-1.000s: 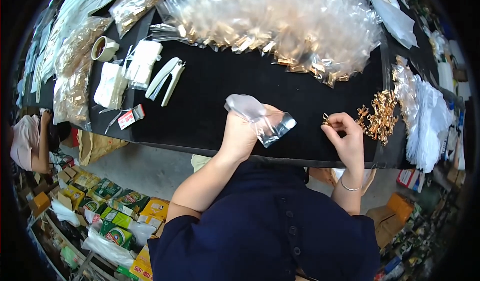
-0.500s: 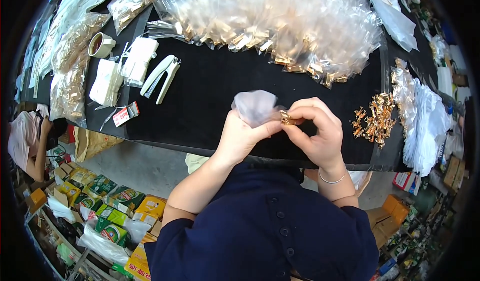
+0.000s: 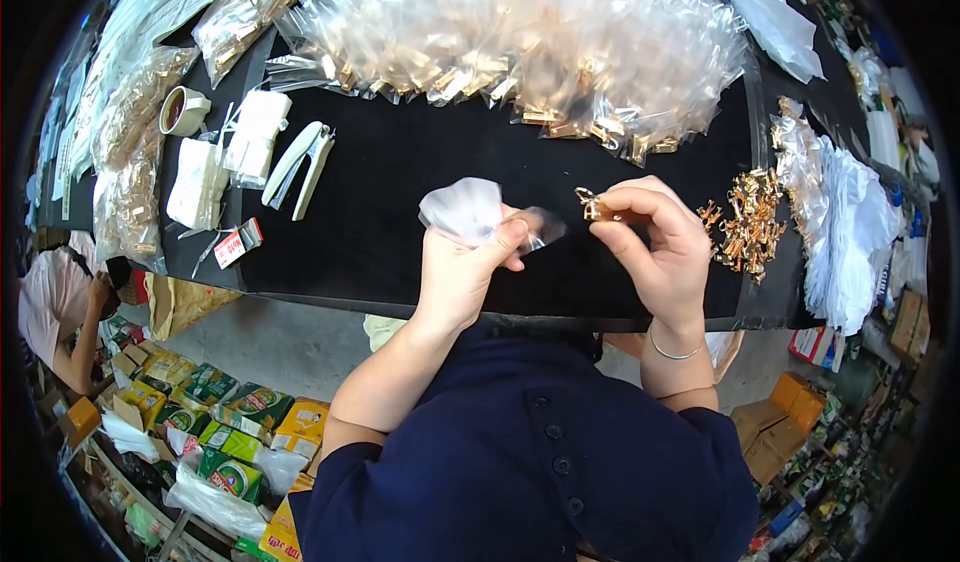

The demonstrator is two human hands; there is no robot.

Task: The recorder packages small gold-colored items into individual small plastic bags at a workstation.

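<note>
A small clear plastic bag [image 3: 465,209] is pinched in my left hand [image 3: 462,272] over the black table, its film spread above the fingers and past the thumb. To its right, my right hand [image 3: 655,242] grips a small gold metal clasp [image 3: 590,203] between thumb and fingertips, apart from the bag. The clasp's ring-like end sticks out toward the left; the rest is partly covered by my fingers. Just right of that hand lies a loose pile of gold metal clasps [image 3: 750,227].
Along the far side is a big heap of filled clear bags [image 3: 530,47]. A stapler [image 3: 300,170], white bundles [image 3: 258,137] and a cup [image 3: 184,111] stand left. White plastic bags [image 3: 845,232] lie at the right edge. Another person [image 3: 62,302] is at far left; boxes [image 3: 225,472] cover the floor.
My hands have moved apart. The clasp that was up against the bag is now away to the right in my right hand, while the bag has shifted left. The whole view has shifted slightly.
</note>
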